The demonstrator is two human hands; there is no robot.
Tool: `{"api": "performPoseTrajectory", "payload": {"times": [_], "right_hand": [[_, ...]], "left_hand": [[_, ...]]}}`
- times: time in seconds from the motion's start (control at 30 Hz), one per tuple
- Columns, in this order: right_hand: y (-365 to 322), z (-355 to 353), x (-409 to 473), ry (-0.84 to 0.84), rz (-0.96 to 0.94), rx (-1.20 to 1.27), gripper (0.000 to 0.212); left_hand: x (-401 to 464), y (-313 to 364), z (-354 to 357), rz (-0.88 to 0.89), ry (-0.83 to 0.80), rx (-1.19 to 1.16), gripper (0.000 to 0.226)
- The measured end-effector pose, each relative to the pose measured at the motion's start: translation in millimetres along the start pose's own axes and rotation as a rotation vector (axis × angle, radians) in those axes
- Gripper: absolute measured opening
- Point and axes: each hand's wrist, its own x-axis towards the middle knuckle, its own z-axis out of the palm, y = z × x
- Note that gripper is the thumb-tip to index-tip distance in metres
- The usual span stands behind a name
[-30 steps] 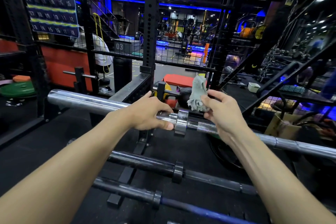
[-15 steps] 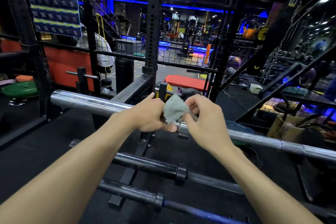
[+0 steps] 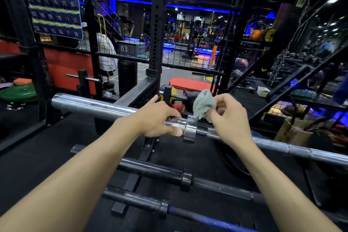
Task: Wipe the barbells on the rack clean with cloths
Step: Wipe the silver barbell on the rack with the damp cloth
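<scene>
A chrome barbell (image 3: 90, 105) lies across the top of the rack, its thick sleeve to the left and its thin shaft running down to the right. My left hand (image 3: 158, 121) grips the sleeve just left of the collar (image 3: 190, 127). My right hand (image 3: 228, 117) pinches a bunched grey cloth (image 3: 203, 105) just above and right of the collar, over the shaft. Two dark barbells lie lower on the rack, one (image 3: 154, 170) in the middle and one (image 3: 135, 200) nearest me.
A black perforated rack upright (image 3: 157, 24) rises straight ahead behind the bar. Wire mesh fencing (image 3: 190, 43) closes off the gym floor beyond. A green weight plate (image 3: 18, 93) lies at the left. A cardboard box (image 3: 293, 133) sits at the right under the shaft.
My right hand drew the cloth left over the collar, then brought it back to just right of the collar. My left hand kept its grip on the sleeve.
</scene>
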Motion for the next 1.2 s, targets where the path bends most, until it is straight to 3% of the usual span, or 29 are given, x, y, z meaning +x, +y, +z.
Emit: {"api": "performPoseTrajectory", "payload": {"times": [0.23,0.4,0.47,0.6,0.73,0.9,0.93,1.07,1.13,1.2], "right_hand": [[-3.7,-6.3,-8.1,0.078,-0.056,0.112,0.028],[12.6,8.1,-26.4,-0.077,-0.29,-0.058,0.052],[20.6,10.3,-40.6,-0.142,-0.44,-0.169,0.053],[26.6,10.4,-54.4,-0.272,-0.689,-0.337,0.048],[14.7,19.9,-27.4,-0.135,-0.387,-0.209,0.047],[23.9,17.4,-62.1,-0.291,-0.649,-0.285,0.048],[28.4,15.0,-59.9,-0.285,-0.628,-0.273,0.049],[23.6,17.4,-27.0,-0.075,-0.272,-0.103,0.052],[23.4,18.0,-36.5,-0.077,-0.315,-0.087,0.054],[28.1,13.9,-57.3,-0.149,-0.525,-0.173,0.054]], "left_hand": [[-1.4,0.6,2.0,-0.007,0.008,0.005,0.026],[-2.5,3.0,1.6,-0.008,0.016,-0.017,0.02],[-2.3,4.5,1.4,-0.035,0.014,-0.007,0.037],[-4.6,3.4,1.2,-0.02,0.006,-0.026,0.018],[-3.4,4.4,-0.1,-0.026,0.002,-0.013,0.02],[-2.0,3.6,0.8,-0.009,0.01,-0.011,0.019],[-2.5,3.9,1.3,-0.008,0.022,-0.027,0.017],[-1.9,3.6,-0.6,-0.044,-0.003,-0.024,0.042],[-0.8,3.6,-1.9,-0.041,0.001,-0.004,0.05],[-2.6,2.9,0.1,-0.035,0.016,-0.007,0.05]]}}
